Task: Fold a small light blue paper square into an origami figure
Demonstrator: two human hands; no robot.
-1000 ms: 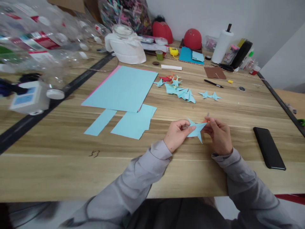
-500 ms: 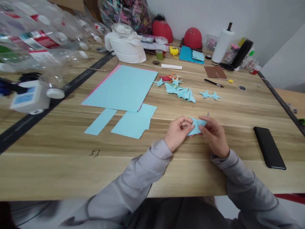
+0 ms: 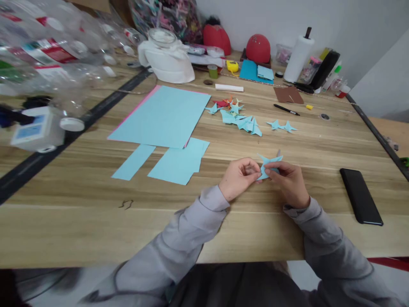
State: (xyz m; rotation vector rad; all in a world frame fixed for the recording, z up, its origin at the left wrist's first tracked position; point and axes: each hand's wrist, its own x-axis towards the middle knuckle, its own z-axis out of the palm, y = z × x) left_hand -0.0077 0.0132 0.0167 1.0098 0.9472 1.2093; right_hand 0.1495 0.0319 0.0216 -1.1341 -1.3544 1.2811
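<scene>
Blue sheets (image 3: 179, 164) lie on the desk (image 3: 73, 230) at nine o'clock from the folded paper (image 3: 269, 160). The left hand (image 3: 239, 178) pinches its eight o'clock edge; the right hand (image 3: 290, 181) pinches its middle. The phone (image 3: 361, 196) lies toward four o'clock.

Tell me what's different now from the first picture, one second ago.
The right hand has moved its fingertips leftward, from the right-hand tip of the folded light-blue paper onto its middle. The point that hung down no longer shows. The left hand still pinches the paper's left side. The black rectangular phone and black pen stayed put.
</scene>
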